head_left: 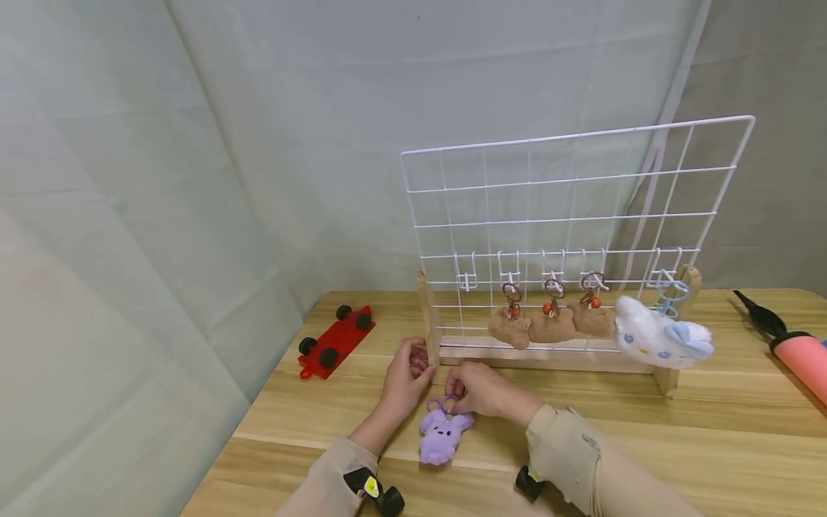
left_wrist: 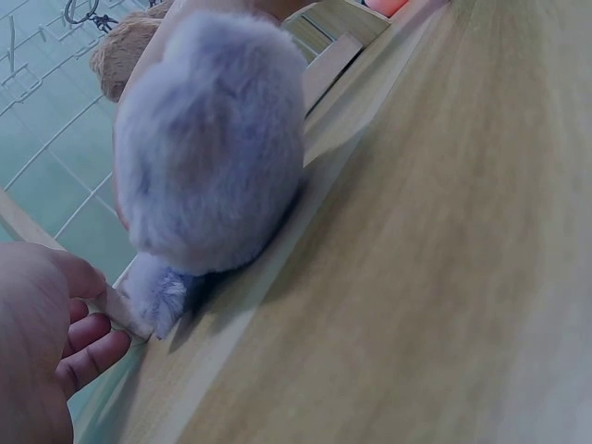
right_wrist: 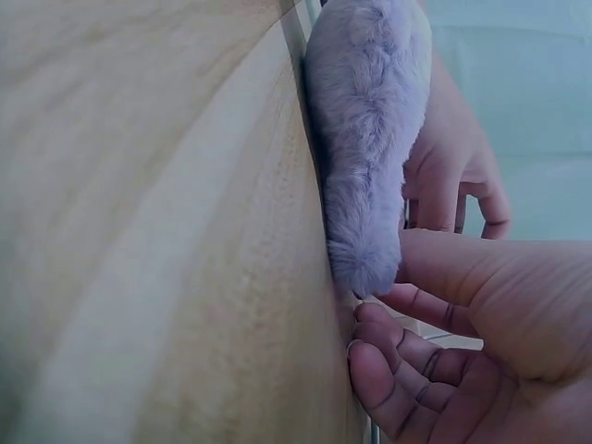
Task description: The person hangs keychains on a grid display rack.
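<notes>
A purple plush keychain (head_left: 441, 438) lies face up on the table, its purple rings pointing at the rack. My right hand (head_left: 481, 390) pinches it at the ring end; in the right wrist view the plush ear (right_wrist: 365, 254) partly covers the thumb. Beside the foot of the rack's left wooden post (head_left: 428, 323) is my left hand (head_left: 407, 377), fingers loosely bent. The left wrist view has its thumb (left_wrist: 79, 276) against or very near the wood; contact is unclear. Large in that view, the plush (left_wrist: 217, 139) hides part of the right arm.
On the white wire rack (head_left: 575, 179), several hooks carry brown plush keychains (head_left: 549, 325) and a white-and-blue plush (head_left: 659, 334); the leftmost hook (head_left: 466, 280) holds nothing. A red car-like piece with black wheels (head_left: 339, 341) lies left. A pink object with a black nozzle (head_left: 797, 352) lies right.
</notes>
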`<state>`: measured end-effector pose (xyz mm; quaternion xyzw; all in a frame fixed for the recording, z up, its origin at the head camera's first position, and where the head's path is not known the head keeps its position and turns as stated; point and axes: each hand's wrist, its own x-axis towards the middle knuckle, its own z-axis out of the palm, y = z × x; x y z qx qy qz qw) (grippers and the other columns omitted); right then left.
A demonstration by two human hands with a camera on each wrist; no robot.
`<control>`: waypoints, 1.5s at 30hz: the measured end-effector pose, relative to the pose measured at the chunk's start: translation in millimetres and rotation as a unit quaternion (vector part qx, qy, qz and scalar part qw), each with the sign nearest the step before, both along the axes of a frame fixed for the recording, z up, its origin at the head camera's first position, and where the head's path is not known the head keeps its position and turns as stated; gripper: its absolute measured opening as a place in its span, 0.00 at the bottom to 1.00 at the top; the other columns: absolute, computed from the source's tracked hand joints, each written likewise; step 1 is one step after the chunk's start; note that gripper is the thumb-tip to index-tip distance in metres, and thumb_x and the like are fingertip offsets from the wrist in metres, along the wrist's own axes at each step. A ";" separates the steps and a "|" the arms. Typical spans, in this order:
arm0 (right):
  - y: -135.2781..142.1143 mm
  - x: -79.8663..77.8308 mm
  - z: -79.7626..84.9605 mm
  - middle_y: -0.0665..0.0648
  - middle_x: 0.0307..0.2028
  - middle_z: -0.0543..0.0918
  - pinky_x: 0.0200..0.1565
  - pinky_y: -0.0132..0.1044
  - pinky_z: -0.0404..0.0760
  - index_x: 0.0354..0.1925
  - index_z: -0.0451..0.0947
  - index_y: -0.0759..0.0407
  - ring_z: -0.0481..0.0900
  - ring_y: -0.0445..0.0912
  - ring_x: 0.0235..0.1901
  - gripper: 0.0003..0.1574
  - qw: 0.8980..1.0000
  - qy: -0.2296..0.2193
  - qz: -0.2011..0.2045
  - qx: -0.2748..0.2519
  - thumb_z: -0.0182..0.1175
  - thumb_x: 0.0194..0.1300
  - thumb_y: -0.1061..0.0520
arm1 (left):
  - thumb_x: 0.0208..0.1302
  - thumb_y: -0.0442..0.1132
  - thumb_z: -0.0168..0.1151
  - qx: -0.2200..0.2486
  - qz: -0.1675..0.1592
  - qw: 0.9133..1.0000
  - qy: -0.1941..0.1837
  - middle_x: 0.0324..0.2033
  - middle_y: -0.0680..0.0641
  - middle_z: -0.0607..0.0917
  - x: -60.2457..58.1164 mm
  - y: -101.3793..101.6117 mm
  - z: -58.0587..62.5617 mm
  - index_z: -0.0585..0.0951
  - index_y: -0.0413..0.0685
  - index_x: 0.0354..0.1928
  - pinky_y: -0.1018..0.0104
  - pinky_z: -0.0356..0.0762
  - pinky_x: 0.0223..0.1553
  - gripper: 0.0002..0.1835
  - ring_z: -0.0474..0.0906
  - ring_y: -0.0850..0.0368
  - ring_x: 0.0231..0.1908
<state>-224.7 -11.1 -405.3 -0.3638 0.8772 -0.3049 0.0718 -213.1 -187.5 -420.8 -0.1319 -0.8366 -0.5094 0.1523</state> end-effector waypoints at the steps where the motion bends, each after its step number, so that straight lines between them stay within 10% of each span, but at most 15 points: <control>1: 0.1 0.2 0.1 0.50 0.24 0.80 0.32 0.26 0.71 0.29 0.77 0.57 0.72 0.36 0.27 0.13 1.000 0.001 -0.001 0.002 0.73 0.46 0.63 | 0.57 0.22 0.62 0.002 -0.001 1.000 0.002 0.37 0.35 0.79 -3.7 -1.5 -5.8 0.69 0.33 0.51 0.76 0.76 0.31 0.20 0.74 0.58 0.32; 4: 0.2 0.2 -0.5 0.50 0.24 0.79 0.32 0.27 0.71 0.29 0.76 0.57 0.72 0.36 0.27 0.14 1.000 0.001 -0.005 0.005 0.73 0.46 0.63 | 0.57 0.24 0.63 0.012 -0.003 1.000 0.007 0.37 0.37 0.79 -12.7 -5.3 -20.0 0.69 0.36 0.52 0.76 0.76 0.31 0.21 0.73 0.63 0.32; 45: 2.2 8.2 7.1 0.51 0.22 0.81 0.24 0.25 0.72 0.28 0.78 0.62 0.72 0.36 0.22 0.05 0.997 -0.041 -0.031 -0.060 0.65 0.53 0.69 | 0.56 0.24 0.63 0.011 -0.003 1.000 0.011 0.37 0.38 0.79 -11.9 -6.3 -19.1 0.70 0.37 0.51 0.76 0.77 0.31 0.21 0.73 0.66 0.31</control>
